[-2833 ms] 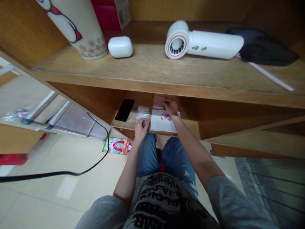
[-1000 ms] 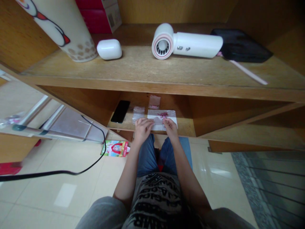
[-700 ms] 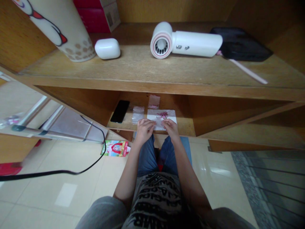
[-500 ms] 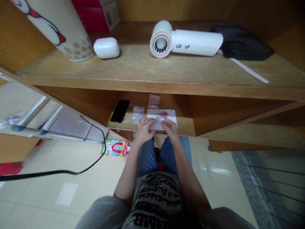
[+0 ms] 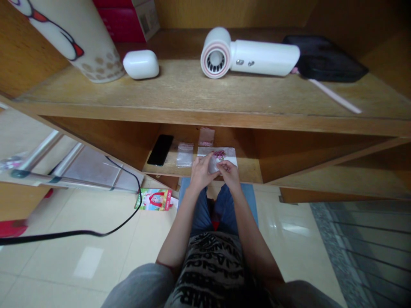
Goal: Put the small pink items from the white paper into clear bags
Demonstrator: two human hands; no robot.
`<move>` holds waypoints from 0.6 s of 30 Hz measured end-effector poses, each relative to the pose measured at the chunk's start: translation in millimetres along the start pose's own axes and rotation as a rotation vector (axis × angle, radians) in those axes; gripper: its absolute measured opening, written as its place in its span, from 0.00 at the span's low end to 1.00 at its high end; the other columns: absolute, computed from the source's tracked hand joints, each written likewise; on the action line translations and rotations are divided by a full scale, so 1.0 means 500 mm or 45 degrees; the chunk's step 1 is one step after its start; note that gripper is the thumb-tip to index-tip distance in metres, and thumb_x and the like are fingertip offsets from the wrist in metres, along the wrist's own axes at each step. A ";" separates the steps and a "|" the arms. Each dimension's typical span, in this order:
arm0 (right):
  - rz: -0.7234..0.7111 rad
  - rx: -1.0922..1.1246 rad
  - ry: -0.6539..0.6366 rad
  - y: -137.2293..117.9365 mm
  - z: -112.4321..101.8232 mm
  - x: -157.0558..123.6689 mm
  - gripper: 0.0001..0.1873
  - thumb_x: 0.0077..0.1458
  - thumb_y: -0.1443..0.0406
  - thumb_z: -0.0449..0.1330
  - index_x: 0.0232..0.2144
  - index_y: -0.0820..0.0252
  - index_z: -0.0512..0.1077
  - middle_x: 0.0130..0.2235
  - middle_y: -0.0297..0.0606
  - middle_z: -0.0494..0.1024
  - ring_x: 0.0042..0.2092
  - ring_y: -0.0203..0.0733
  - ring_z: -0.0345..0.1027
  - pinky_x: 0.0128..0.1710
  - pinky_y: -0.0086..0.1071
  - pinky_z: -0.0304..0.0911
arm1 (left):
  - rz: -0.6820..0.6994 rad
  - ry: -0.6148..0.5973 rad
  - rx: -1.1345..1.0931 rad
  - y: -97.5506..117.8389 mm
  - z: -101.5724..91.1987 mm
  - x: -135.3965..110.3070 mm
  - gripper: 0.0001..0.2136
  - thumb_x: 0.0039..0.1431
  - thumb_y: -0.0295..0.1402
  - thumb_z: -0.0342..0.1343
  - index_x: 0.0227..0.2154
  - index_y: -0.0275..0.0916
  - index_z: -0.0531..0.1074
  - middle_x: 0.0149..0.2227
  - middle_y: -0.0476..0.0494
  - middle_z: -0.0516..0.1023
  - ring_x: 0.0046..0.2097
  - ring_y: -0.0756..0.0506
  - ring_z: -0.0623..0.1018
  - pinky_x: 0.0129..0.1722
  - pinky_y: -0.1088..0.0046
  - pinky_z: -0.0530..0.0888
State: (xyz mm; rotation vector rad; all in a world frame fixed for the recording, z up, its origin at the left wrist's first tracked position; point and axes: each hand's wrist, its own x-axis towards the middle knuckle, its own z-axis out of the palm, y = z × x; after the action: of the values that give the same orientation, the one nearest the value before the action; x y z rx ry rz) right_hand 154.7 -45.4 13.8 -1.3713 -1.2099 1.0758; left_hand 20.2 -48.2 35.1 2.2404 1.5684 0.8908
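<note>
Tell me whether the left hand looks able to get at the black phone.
Probably yes: between the left hand and the black phone lie only flat clear packets, though that hand seems busy with a small clear bag.

At centre, the left hand and right hand hide edges of the clear plastic; I can't tell its shape. The pink bits are too small for me to count. At upper left, the frame cuts off the cup and red box; at upper right, the fan covers part of the pouch. A packet blurs at far left.
</note>
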 end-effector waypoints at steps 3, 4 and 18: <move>-0.017 -0.053 0.015 0.000 -0.001 0.000 0.10 0.46 0.57 0.57 0.25 0.58 0.69 0.25 0.33 0.72 0.27 0.37 0.63 0.29 0.30 0.59 | 0.007 0.008 -0.048 -0.003 0.006 0.000 0.34 0.47 0.36 0.62 0.57 0.39 0.56 0.54 0.39 0.69 0.51 0.40 0.70 0.52 0.61 0.63; -0.027 -0.075 0.023 0.000 -0.001 -0.001 0.10 0.46 0.57 0.57 0.25 0.58 0.69 0.26 0.34 0.72 0.28 0.37 0.64 0.30 0.31 0.59 | 0.010 0.013 -0.068 -0.004 0.009 0.000 0.34 0.47 0.36 0.62 0.57 0.39 0.55 0.54 0.39 0.68 0.52 0.40 0.70 0.52 0.61 0.63; -0.116 -0.241 -0.042 0.018 -0.009 0.000 0.11 0.49 0.57 0.56 0.28 0.58 0.71 0.29 0.34 0.73 0.27 0.36 0.62 0.30 0.30 0.57 | -0.008 0.067 -0.275 -0.031 0.045 -0.008 0.31 0.47 0.33 0.62 0.55 0.39 0.58 0.53 0.39 0.69 0.53 0.42 0.68 0.52 0.61 0.66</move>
State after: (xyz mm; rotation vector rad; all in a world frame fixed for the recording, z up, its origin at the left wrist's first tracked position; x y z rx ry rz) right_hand 160.2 -46.3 5.3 -1.4312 -1.4138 0.9421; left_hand 21.4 -43.2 8.0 2.0762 1.4247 1.0707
